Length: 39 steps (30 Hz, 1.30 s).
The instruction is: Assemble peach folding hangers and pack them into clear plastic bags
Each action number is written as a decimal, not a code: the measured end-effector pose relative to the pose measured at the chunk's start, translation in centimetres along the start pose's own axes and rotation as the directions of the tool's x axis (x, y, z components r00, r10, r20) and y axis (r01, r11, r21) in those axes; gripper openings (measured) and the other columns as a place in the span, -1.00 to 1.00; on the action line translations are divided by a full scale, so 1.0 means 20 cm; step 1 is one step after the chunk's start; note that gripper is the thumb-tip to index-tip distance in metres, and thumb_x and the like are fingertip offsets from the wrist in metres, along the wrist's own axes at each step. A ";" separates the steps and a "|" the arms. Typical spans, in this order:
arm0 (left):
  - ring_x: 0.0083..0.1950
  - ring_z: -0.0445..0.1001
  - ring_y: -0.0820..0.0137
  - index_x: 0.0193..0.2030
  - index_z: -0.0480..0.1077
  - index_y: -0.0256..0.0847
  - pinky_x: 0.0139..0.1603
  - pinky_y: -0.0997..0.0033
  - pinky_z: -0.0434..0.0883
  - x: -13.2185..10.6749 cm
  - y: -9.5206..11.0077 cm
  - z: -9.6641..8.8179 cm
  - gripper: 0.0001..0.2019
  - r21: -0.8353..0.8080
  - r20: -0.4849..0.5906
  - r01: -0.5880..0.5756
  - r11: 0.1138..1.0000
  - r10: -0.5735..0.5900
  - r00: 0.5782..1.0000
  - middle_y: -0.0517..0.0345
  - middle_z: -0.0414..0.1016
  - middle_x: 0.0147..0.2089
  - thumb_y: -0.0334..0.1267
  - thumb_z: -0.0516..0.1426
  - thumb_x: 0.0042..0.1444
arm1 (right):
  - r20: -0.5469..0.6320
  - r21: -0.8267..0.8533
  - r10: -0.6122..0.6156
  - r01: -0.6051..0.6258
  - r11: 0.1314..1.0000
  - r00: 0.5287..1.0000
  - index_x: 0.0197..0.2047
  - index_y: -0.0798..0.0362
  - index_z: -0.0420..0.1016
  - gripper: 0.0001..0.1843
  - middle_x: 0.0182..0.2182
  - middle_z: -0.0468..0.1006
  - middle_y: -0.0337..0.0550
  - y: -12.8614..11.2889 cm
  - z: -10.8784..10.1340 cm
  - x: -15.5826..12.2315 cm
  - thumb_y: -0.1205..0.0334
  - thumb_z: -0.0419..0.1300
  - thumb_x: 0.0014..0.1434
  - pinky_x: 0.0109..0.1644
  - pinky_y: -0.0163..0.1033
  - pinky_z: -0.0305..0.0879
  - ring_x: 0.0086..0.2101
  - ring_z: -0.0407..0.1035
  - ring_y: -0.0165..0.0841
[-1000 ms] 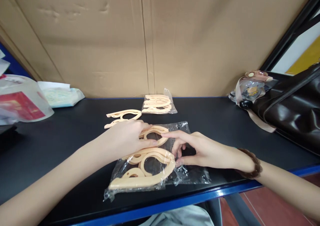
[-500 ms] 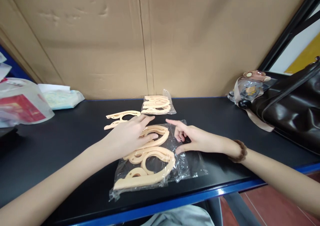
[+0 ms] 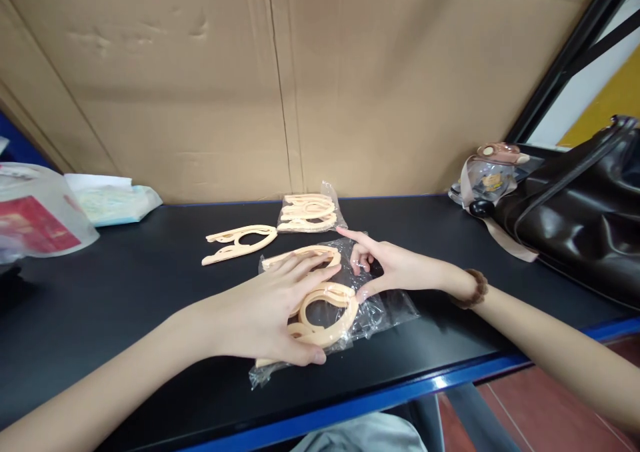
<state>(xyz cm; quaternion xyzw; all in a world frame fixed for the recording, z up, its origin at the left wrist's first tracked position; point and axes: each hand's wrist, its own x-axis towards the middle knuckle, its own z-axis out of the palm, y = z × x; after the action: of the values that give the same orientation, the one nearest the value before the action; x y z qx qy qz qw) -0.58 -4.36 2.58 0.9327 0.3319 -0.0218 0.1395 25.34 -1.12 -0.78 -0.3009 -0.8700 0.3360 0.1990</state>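
Two beige folding hangers [image 3: 345,322] lie in a clear plastic bag [image 3: 383,313] near the front of the black table. My left hand [image 3: 265,305] is spread flat over the left part of this bag, fingers apart, hiding part of the hangers. At the bag's right side is my right hand [image 3: 395,265], its index finger stretched forward and the other fingers curled, with the thumb by the end of the nearer hanger. Farther back lies one loose folding hanger [image 3: 267,239], outside any bag. Beside it is a second clear bag of beige hangers [image 3: 310,213].
Cardboard [image 3: 200,105] stands behind the table. A whitish bag with a red patch [image 3: 45,212] and a soft white packet [image 3: 120,199] sit at left. At right are a clear bottle with a strap [image 3: 485,175] and a dark leather bag [image 3: 575,212]. The table has a blue front edge [image 3: 390,399].
My left hand has moved toward me and spread over the bag, uncovering the loose hanger. The bag of hangers has shifted slightly right and away from me. My right hand stays beside it.
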 end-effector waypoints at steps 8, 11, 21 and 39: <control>0.47 -0.37 0.04 0.44 -0.33 -0.01 0.39 -0.10 -0.11 -0.01 -0.02 0.04 -0.02 0.006 0.011 0.037 0.999 -0.037 0.999 0.09 -0.38 0.50 0.20 0.14 0.01 | -0.045 -0.094 -0.005 0.001 0.996 0.999 0.42 -0.03 -0.28 0.09 -0.30 0.44 -0.23 -0.03 -0.01 -0.01 0.00 0.33 0.05 -0.15 -0.17 0.36 -0.31 0.36 -0.35; 0.47 -0.41 0.04 0.43 -0.38 0.00 0.39 -0.11 -0.13 -0.01 -0.02 0.02 -0.01 -0.013 0.036 0.031 0.999 -0.030 0.999 0.10 -0.42 0.50 0.23 0.12 0.03 | -0.082 0.008 0.007 -0.007 1.000 0.997 0.40 -0.04 -0.17 -0.07 -0.32 0.52 -0.24 -0.07 -0.02 -0.02 0.08 0.28 0.12 -0.14 -0.18 0.38 -0.32 0.41 -0.37; 0.46 -0.23 0.03 0.43 -0.15 -0.25 0.35 -0.13 -0.04 -0.03 -0.36 -0.11 -0.21 0.085 -0.338 0.394 0.915 -0.346 0.876 -0.18 -0.20 0.47 0.22 -0.13 0.20 | -0.029 0.471 0.281 -0.234 0.851 0.959 0.30 0.05 0.03 -0.20 -0.42 0.59 -0.21 -0.11 -0.05 -0.02 0.22 0.31 0.07 -0.46 -0.36 0.32 -0.56 0.37 -0.48; -0.17 0.58 0.12 0.16 0.36 -0.31 -0.26 0.28 0.45 -0.14 -0.58 -0.22 -0.26 0.151 -0.251 0.540 0.828 -0.496 0.831 -0.10 0.58 -0.06 0.22 0.06 -0.02 | -0.465 -0.168 0.160 -0.265 0.950 0.871 0.17 -0.01 0.24 -0.53 -0.56 0.43 -0.35 -0.09 -0.06 -0.04 0.09 0.13 0.23 -0.38 -0.29 0.26 -0.54 0.32 -0.41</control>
<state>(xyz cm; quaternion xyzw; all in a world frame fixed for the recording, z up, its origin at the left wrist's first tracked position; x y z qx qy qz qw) -10.16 3.69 4.24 0.8137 0.5812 -0.0006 -0.0079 25.85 -2.16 1.19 -0.4848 -0.7949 0.1768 0.3190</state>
